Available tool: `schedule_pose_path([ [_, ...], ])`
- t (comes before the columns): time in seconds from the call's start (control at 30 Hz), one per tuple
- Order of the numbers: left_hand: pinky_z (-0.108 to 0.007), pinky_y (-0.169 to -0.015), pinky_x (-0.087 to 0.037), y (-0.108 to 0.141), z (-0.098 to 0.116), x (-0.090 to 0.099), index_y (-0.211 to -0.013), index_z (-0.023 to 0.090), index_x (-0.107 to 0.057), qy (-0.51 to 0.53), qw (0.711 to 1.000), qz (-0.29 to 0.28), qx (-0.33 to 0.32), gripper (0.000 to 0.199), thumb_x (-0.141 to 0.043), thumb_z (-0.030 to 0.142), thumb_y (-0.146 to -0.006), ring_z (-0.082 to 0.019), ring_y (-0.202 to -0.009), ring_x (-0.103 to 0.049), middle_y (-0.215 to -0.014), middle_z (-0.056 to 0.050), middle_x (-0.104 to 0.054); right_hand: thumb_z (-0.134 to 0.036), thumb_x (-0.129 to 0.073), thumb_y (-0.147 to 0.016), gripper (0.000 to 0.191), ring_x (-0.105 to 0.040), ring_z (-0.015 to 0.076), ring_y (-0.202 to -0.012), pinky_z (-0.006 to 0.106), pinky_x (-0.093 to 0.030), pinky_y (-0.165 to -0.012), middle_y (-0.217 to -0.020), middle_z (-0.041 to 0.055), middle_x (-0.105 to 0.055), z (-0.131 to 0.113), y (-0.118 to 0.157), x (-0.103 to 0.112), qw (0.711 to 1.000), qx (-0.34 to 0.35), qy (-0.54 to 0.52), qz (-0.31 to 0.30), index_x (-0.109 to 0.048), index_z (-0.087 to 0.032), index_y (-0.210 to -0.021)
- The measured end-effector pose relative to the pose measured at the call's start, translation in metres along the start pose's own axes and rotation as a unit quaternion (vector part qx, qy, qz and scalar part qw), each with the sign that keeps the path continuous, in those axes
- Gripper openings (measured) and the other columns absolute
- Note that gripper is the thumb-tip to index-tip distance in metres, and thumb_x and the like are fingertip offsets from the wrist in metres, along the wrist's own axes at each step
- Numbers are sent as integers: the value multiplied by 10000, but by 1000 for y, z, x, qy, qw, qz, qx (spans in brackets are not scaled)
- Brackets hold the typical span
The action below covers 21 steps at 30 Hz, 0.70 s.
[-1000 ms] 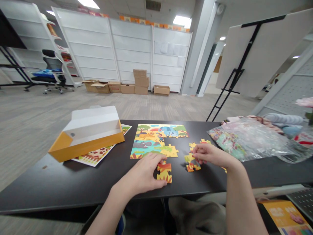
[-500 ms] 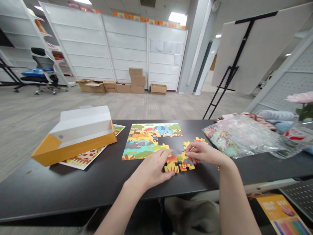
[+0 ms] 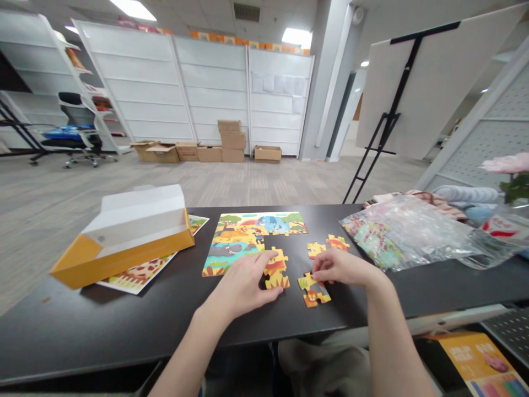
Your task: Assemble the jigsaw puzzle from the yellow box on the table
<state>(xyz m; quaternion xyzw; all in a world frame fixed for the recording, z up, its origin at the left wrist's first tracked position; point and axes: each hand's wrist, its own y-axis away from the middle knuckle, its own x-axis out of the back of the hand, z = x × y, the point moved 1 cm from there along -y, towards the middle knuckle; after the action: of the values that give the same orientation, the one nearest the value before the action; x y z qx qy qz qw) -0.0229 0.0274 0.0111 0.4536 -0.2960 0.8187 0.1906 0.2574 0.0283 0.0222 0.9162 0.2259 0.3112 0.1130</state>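
Note:
My left hand (image 3: 243, 281) spans a joined strip of yellow-orange puzzle pieces (image 3: 278, 270), thumb on its near edge and fingers over its far left part. The larger assembled puzzle (image 3: 231, 237), showing animals, trees and blue water, lies just beyond that hand. My right hand (image 3: 345, 267) pinches the upper right edge of a smaller group of puzzle pieces (image 3: 313, 292) with a lion's face on it. This group lies tilted on the table, apart from the strip. Loose puzzle pieces, one (image 3: 316, 249) and another (image 3: 338, 241), rest beyond my right hand.
An open yellow-and-white box (image 3: 124, 242) stands at the left on printed picture sheets (image 3: 140, 275). Clear plastic bags (image 3: 405, 231) are at the right of the black table (image 3: 144, 325). Folded cloths (image 3: 467, 196) and a pink flower (image 3: 506, 162) sit behind them.
My left hand has moved left with the strip, closer to the assembled puzzle. A gap now separates the strip from the lion group under my right hand, which has turned slightly.

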Motion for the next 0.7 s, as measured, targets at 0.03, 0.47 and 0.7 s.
schedule_pose_path([
  [0.03, -451, -1004, -524, 0, -3, 1, -1374, 221, -513, -1, 1000, 5, 3, 652, -745, 412, -796, -310, -1198, -639, -1339, -112, -656, -434, -754, -727, 258, -594, 152, -569, 254, -422, -531, -654, 32, -720, -1, 0, 0, 1000, 1, 2, 0, -681, -187, -732],
  [0.47, -466, -1072, -486, -10, -20, 4, -1458, 227, -414, 1, 999, 37, 21, 702, -693, 303, -819, -301, -1276, -597, -1456, -122, -564, -416, -746, -708, 229, -576, 159, -583, 264, -403, -531, -665, 34, -726, 2, -5, 0, 999, 8, 32, 24, -705, -191, -714],
  [0.7, -433, -1006, -530, -13, -11, 4, -1428, 225, -451, -8, 999, 29, 23, 613, -643, 351, -860, -297, -1196, -650, -1379, -108, -627, -414, -756, -713, 237, -626, 184, -667, 265, -424, -578, -719, 36, -735, 8, 0, 7, 996, 21, 65, 63, -729, -189, -783],
])
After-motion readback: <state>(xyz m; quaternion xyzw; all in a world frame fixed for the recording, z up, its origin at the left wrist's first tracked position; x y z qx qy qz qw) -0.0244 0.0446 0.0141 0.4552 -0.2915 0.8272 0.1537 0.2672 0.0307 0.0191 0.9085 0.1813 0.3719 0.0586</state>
